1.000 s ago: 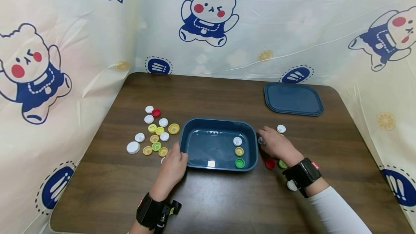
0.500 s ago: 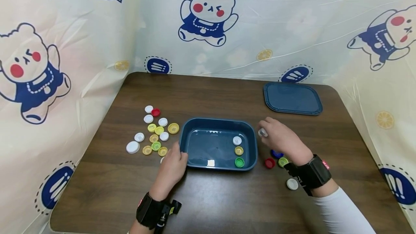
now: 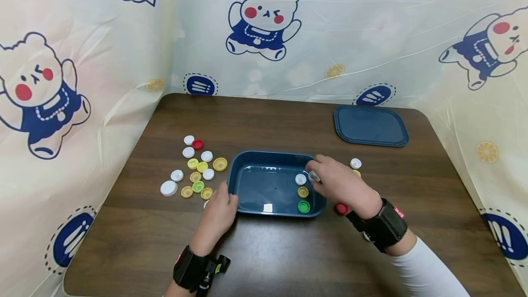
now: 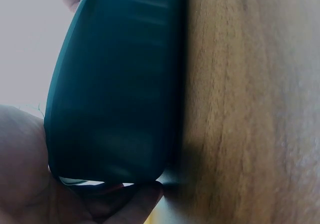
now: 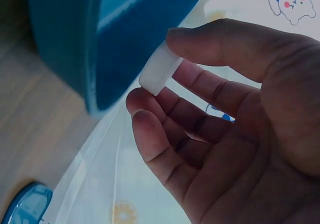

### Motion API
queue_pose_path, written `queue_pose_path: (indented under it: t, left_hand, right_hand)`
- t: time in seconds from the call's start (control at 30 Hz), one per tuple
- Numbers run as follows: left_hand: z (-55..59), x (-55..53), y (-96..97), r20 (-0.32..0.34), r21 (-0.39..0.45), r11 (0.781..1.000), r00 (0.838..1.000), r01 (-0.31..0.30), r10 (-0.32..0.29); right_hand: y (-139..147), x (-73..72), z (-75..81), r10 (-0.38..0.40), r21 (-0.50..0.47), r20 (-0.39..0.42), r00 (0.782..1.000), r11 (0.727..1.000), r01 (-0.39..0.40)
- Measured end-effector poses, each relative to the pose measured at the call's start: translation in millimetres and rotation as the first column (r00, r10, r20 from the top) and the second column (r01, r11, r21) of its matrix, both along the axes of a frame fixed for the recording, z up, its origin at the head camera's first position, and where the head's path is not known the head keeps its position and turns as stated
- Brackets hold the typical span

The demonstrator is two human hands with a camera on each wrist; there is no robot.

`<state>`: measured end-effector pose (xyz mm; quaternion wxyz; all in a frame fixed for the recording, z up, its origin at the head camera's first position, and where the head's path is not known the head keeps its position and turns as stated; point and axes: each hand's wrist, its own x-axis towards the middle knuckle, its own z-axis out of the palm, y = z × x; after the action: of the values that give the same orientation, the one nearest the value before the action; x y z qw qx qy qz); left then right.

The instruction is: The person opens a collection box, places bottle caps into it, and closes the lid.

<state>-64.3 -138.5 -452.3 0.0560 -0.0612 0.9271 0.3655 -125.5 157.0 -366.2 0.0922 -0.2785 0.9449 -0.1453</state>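
Note:
A deep blue rectangular container [image 3: 264,184] sits mid-table. My left hand [image 3: 221,209] grips its near left corner; the left wrist view shows palm and fingers against the container's wall [image 4: 110,94]. Over the container's right rim, my right hand [image 3: 336,182] pinches a white bottle cap [image 5: 161,69] between thumb and fingertips, the cap standing on edge. Inside, along the right side, three caps lie in a column: a white cap [image 3: 300,179], a yellow cap [image 3: 303,192] and a green cap [image 3: 304,206].
Several white, yellow, red and green caps lie scattered left of the container, such as a large white cap [image 3: 168,188]. Right of it are a red cap [image 3: 341,208] and a white cap [image 3: 355,163], others partly hidden by my right arm. A blue lid [image 3: 370,125] lies back right.
My right hand has lifted the white cap from the table right of the container and carried it left over the rim. My left hand has stayed on the corner.

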Motion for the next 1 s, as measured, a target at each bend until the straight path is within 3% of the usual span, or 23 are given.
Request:
queue_pose_path:
  t: [0.23,0.5,1.0]
  left_hand:
    - [0.6,-0.1,-0.4,0.008,0.003,1.000,1.000,0.001,-0.001]
    - [0.3,-0.2,-1.5,0.004,0.012,1.000,1.000,0.006,-0.006]
    - [-0.8,0.5,-1.3,0.000,0.013,1.000,1.000,0.013,-0.013]
  right_hand:
    - [-22,2.3,-4.7,0.034,0.027,0.041,0.999,0.999,-0.035]
    - [-43,14.4,-17.7,0.106,0.048,0.063,0.992,0.993,-0.109]
    - [-45,24.9,-23.2,0.150,0.085,0.052,0.987,0.984,-0.154]
